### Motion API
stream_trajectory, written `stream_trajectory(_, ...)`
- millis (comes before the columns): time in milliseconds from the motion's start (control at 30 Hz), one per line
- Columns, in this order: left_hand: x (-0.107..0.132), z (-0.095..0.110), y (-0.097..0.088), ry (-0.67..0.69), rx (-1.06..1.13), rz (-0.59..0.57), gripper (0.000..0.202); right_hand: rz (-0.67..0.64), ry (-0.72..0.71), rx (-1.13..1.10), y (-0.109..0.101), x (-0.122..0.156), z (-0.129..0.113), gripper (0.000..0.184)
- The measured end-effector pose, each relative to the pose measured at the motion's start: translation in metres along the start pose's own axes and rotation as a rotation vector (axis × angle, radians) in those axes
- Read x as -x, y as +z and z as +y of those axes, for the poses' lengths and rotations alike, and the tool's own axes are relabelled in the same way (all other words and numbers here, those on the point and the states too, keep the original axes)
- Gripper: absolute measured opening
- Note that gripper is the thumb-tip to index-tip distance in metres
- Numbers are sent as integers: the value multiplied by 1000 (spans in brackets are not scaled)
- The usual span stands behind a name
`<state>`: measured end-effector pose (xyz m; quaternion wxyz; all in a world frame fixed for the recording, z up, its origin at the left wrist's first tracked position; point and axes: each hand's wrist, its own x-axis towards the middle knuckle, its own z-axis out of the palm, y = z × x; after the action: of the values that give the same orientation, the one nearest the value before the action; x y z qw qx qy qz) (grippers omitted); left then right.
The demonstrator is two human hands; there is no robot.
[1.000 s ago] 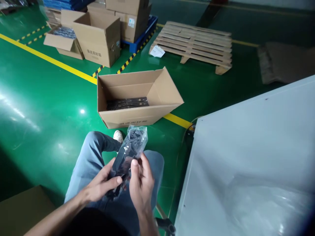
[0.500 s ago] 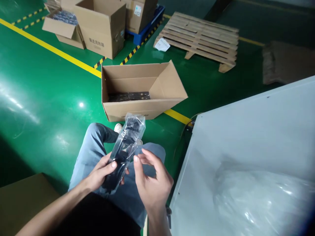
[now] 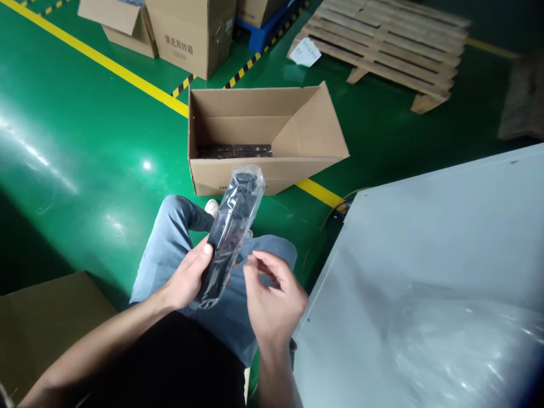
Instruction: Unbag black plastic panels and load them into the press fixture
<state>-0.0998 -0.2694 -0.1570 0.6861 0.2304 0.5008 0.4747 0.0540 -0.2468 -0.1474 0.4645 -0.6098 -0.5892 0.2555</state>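
Note:
My left hand (image 3: 191, 275) is wrapped round a long black part in a clear plastic bag (image 3: 232, 235), thumb on its near side. The bagged part slants up and away over my lap, its far end in front of a carton. My right hand (image 3: 276, 294) is just right of the bag, thumb and forefinger pinched together. Whatever may be between those fingertips is too small to make out. Beyond the bag, the open carton (image 3: 306, 124) stands on the floor with several flat dark pieces (image 3: 253, 150) low inside.
To the right is a pale grey table (image 3: 361, 272) with a heap of clear plastic (image 3: 459, 340). A wooden pallet (image 3: 382, 45) and large cartons (image 3: 182, 34) stand farther back on the green floor. Another brown carton (image 3: 51, 317) sits at lower left.
The bagged part has been raised and the loose film at its far end lies closer to it. My right thumb and forefinger have come together. The whole view has shifted.

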Motion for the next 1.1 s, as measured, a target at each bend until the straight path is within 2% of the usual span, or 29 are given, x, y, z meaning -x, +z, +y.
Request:
stream_trajectory(100, -3, 7, 3, -62, 108, 47, 87, -82, -49, -58, -3, 1, 1, 10)
stream_trajectory(200, -8, 14, 3, -61, 157, 96, 85, -245, -122, -95, -4, 5, -5, 18)
stream_trajectory(267, -10, 16, 3, -23, 147, 130, 81, -290, -134, -90, -3, 9, -10, 19)
stream_trajectory(467, -6, 17, 9, 130, 60, 242, 76, -195, -182, 27, 5, 19, -12, 5)
stream_trajectory(633, -3, 11, 10, 221, -72, 319, 72, -87, -398, 237, 9, 21, -5, 13)
stream_trajectory(700, -3, 9, 7, 246, -113, 342, 71, -42, -419, 269, 10, 20, -3, 15)
stream_trajectory(867, -3, 10, 4, 289, -148, 297, 69, -110, -364, 109, 9, 13, -6, 9)
stream_trajectory(1000, -4, 6, 6, 354, -188, 311, 67, -176, -350, 121, 12, 12, -7, 11)
stream_trajectory(1100, -5, -1, 5, 341, -184, 300, 65, -140, -363, 167, 15, 14, -7, 12)
